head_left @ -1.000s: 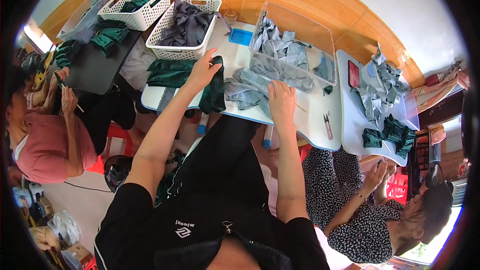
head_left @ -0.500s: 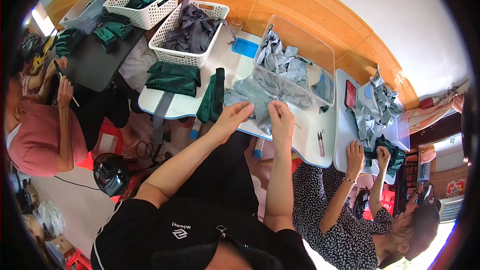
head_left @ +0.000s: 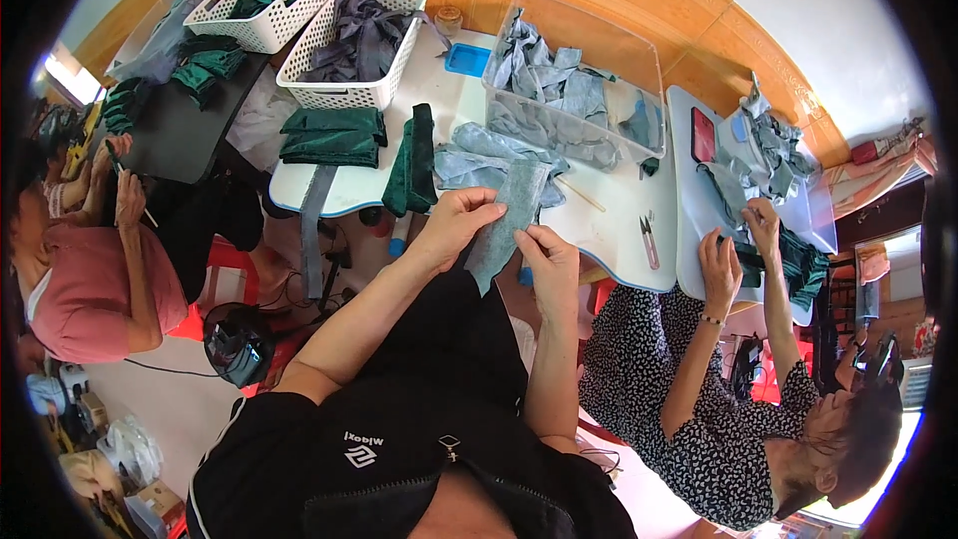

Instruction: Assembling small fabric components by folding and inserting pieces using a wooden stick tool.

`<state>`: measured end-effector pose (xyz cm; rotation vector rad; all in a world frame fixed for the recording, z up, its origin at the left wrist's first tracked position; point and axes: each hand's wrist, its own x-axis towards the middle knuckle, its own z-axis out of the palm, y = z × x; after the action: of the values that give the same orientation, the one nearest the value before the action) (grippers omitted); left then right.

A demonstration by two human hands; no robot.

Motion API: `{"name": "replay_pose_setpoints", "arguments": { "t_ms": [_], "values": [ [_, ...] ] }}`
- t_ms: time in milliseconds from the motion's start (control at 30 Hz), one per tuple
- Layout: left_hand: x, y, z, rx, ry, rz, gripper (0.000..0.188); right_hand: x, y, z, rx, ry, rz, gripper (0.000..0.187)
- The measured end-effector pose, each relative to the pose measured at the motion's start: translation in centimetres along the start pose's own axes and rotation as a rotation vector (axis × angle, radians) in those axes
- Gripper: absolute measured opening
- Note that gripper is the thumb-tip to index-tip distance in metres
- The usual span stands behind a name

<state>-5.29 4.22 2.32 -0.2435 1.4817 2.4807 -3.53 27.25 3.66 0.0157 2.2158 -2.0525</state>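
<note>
Between my two hands hangs a grey-green fabric strip (head_left: 511, 212), its lower end past the table's front edge. My left hand (head_left: 461, 225) pinches its left side between thumb and fingers. At its right edge my right hand (head_left: 549, 258) has thumb and fingertips closed on it. Behind the strip, a loose heap of light grey-blue fabric pieces (head_left: 474, 155) lies on the white table (head_left: 439, 90). To the left of my hands is a folded dark green velvet piece (head_left: 409, 165). A thin stick (head_left: 581, 194) rests on the table to the right.
Folded green velvet (head_left: 334, 135) sits at the left over a hanging grey strip (head_left: 316, 230). White baskets (head_left: 344, 95) and a clear bin (head_left: 574, 130) of fabric stand behind. Thread snips (head_left: 650, 242) lie right, near a co-worker's hands (head_left: 720, 268). Another person (head_left: 100, 269) sits left.
The fabric strip now stands flatter and longer between my hands, separate from the heap. My right hand has moved lower. The view has shifted slightly.
</note>
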Motion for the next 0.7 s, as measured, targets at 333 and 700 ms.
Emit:
{"name": "replay_pose_setpoints", "arguments": {
  "t_ms": [333,700],
  "values": [
    [0.5,-3.4,3.8,0.108,0.064,0.134,0.022,-1.2,-1.4,-4.3,0.045,-0.093,0.105,0.019],
    [-1.7,-3.2,4.6,0.499,0.102,0.249,0.027,0.9,1.4,-2.7,0.406,0.065,0.165,0.020]
  ]
}}
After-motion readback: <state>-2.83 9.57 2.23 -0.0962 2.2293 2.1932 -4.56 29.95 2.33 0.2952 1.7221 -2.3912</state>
